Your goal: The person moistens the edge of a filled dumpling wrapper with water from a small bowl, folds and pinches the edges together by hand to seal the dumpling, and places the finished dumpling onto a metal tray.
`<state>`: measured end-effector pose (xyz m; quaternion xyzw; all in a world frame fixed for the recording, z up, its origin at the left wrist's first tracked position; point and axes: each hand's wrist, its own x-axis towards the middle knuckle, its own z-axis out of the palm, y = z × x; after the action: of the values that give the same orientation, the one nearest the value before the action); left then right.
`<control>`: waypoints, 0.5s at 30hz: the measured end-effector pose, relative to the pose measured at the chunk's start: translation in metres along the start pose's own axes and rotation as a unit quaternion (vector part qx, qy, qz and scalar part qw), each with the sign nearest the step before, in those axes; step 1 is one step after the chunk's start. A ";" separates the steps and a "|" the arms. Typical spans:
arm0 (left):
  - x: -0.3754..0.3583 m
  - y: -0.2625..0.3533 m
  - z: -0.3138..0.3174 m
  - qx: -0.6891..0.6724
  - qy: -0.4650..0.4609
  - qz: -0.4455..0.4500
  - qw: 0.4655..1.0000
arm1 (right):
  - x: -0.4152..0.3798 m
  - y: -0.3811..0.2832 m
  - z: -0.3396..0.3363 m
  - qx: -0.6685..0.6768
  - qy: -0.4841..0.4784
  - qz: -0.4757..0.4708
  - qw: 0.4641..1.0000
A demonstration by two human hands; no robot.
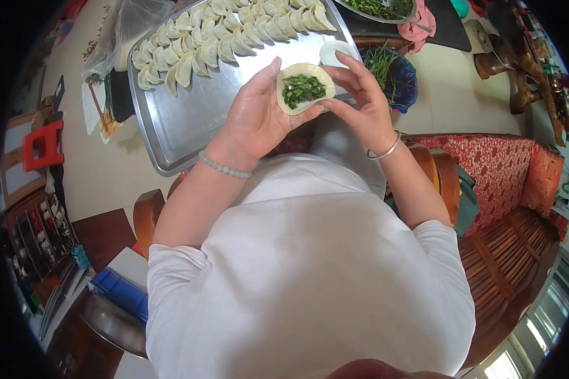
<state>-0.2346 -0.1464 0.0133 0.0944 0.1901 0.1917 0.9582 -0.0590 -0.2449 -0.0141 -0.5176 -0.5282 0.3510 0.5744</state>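
Note:
A round dumpling wrapper (286, 105) with chopped green filling (303, 90) in its middle lies across the fingers of my left hand (259, 114). The wrapper is unfolded, its rim slightly curled up. My right hand (363, 95) pinches the wrapper's right edge between thumb and fingers. Beyond my hands is a metal tray (189, 120) with rows of folded dumplings (227, 47) on its far part. A small white bowl (336, 53) stands at the tray's right side, partly behind my right hand.
At the top right, a metal bowl of chopped greens (379, 7) holds a spoon, beside a pink cloth (419, 25). Long green stalks (380, 66) lie in a blue-lined container (404, 79). A red stool (42, 146) stands left; a wooden bench (506, 265) is at right.

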 end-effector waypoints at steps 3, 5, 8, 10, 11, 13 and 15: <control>-0.004 -0.002 0.001 0.030 0.010 -0.003 0.999 | -0.002 0.002 0.003 0.063 0.000 0.044 0.997; -0.005 -0.003 0.005 0.061 0.034 -0.017 0.997 | -0.004 0.003 0.005 0.089 0.000 0.055 0.995; -0.008 -0.005 0.010 0.067 0.053 -0.027 0.996 | -0.009 0.003 0.006 0.124 0.008 0.054 0.991; -0.010 -0.007 0.012 0.094 0.057 -0.026 0.994 | -0.011 0.001 0.006 0.132 0.015 0.058 0.989; -0.010 -0.008 0.013 0.119 0.058 -0.023 0.991 | -0.012 0.000 0.006 0.137 0.022 0.062 0.988; -0.012 -0.008 0.020 0.153 0.059 -0.034 0.986 | -0.014 0.001 0.006 0.131 0.026 0.048 0.990; -0.015 -0.008 0.026 0.187 0.060 -0.044 0.980 | -0.016 0.000 0.006 0.126 0.031 0.034 0.991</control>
<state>-0.2341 -0.1625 0.0394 0.2522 0.2833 0.1161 0.9180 -0.0673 -0.2584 -0.0187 -0.4695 -0.4441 0.4180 0.6385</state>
